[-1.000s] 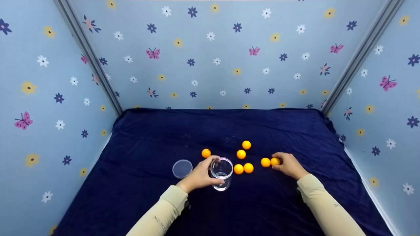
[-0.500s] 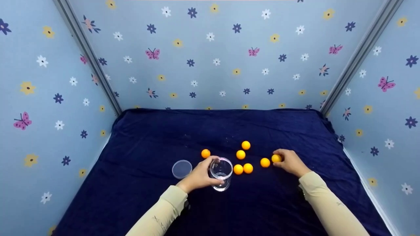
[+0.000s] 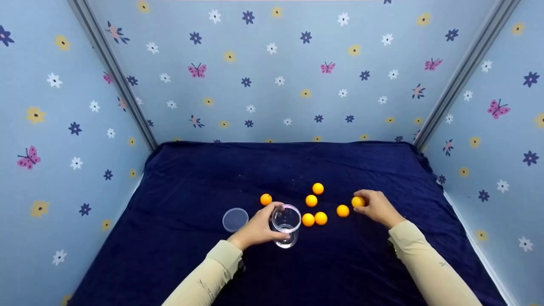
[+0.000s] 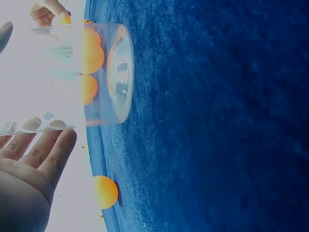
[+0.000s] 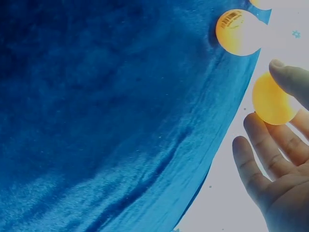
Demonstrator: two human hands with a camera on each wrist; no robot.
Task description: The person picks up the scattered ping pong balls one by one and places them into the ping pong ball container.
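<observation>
My left hand [image 3: 258, 227] grips a clear plastic jar [image 3: 286, 225] around its side, its mouth facing up. In the left wrist view the jar [image 4: 104, 72] shows orange balls through its wall, behind it. My right hand [image 3: 378, 207] pinches an orange ping-pong ball [image 3: 358, 202] between thumb and fingers; the right wrist view shows this ball [image 5: 274, 99] against the bright wall. Another ball [image 3: 343, 211] lies just left of the right hand. Two more, including a ball [image 3: 321, 218], sit side by side right of the jar.
A round clear lid [image 3: 235, 219] lies left of the jar, near the left wrist. One ball [image 3: 266, 199] rests beyond the left hand, and two others, including a ball [image 3: 318, 188], lie farther back. Dark blue cloth [image 3: 204, 170] covers the table, with patterned walls [image 3: 272, 72] around it.
The right hand has lifted its ball and moved slightly back, away from the neighbouring ball it was beside. The left hand and jar have stayed in place.
</observation>
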